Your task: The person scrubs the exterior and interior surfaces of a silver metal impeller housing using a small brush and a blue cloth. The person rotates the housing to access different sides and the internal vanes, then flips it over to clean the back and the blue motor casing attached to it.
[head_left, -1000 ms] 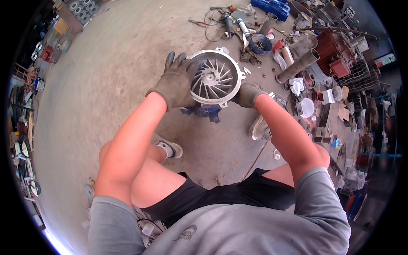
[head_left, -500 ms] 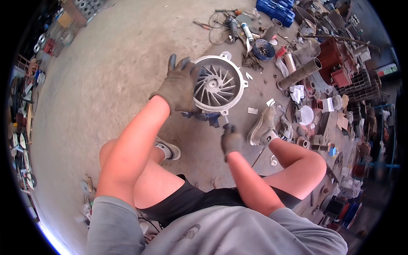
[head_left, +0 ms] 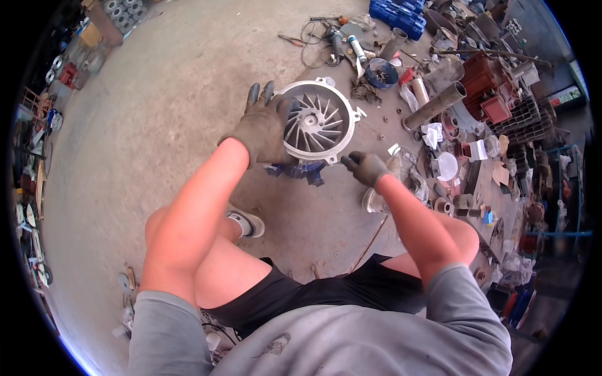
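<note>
A round grey metal housing [head_left: 343,141] with a ring of slanted vanes [head_left: 311,120] faces upward in front of me, several lugs around its rim. Beneath its near side shows a dark blue part [head_left: 304,172]. My left hand [head_left: 260,128], in a dark work glove, lies over the left rim and grips it, two fingertips sticking up outside. My right hand [head_left: 367,166], gloved too, is closed beside the lower right lug [head_left: 331,160]. Whatever its fingers hold is hidden.
Farther off lie an angle grinder [head_left: 337,47], a sealant tube [head_left: 357,48], a blue bowl [head_left: 381,73] of small parts and a blue case [head_left: 398,17]. Scrap crowds the right, including a steel pipe [head_left: 436,105]. My shoes [head_left: 248,224] flank the housing.
My right hand has moved up and to the right, from below the lug to beside it. A short pale piece near its fingertips no longer shows. The left hand stays on the rim.
</note>
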Tool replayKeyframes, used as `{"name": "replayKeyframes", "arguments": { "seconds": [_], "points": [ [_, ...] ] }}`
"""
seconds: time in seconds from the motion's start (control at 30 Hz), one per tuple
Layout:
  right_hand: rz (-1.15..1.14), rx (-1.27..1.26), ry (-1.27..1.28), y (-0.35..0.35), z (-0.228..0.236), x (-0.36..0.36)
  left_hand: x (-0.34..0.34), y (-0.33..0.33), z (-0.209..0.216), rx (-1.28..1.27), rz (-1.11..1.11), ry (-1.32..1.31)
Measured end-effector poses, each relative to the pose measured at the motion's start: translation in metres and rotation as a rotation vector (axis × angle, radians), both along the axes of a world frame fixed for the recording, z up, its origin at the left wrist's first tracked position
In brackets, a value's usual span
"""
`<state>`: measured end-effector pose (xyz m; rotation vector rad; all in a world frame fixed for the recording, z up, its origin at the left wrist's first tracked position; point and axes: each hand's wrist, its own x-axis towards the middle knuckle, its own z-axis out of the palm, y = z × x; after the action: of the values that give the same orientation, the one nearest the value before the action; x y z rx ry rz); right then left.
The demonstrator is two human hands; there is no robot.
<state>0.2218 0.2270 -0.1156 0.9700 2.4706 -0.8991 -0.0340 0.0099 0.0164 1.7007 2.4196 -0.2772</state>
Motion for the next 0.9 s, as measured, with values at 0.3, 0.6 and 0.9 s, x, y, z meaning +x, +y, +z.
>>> {"name": "replayKeyframes", "arguments": {
  "seconds": [0.3, 0.6, 0.9],
  "points": [
    [0.575, 0.219, 0.147, 0.055, -0.009, -0.067, -0.019, -0.001, -0.013, 0.102, -0.137, -0.070],
    [0.653, 0.231, 0.220, 0.057, -0.011, -0.065, -0.021, -0.005, -0.015, 0.181, -0.138, -0.078],
    [0.745, 0.003, -0.075, 0.063, -0.010, -0.088, -0.022, -0.003, -0.015, 0.235, -0.133, -0.107]
  ]
}}
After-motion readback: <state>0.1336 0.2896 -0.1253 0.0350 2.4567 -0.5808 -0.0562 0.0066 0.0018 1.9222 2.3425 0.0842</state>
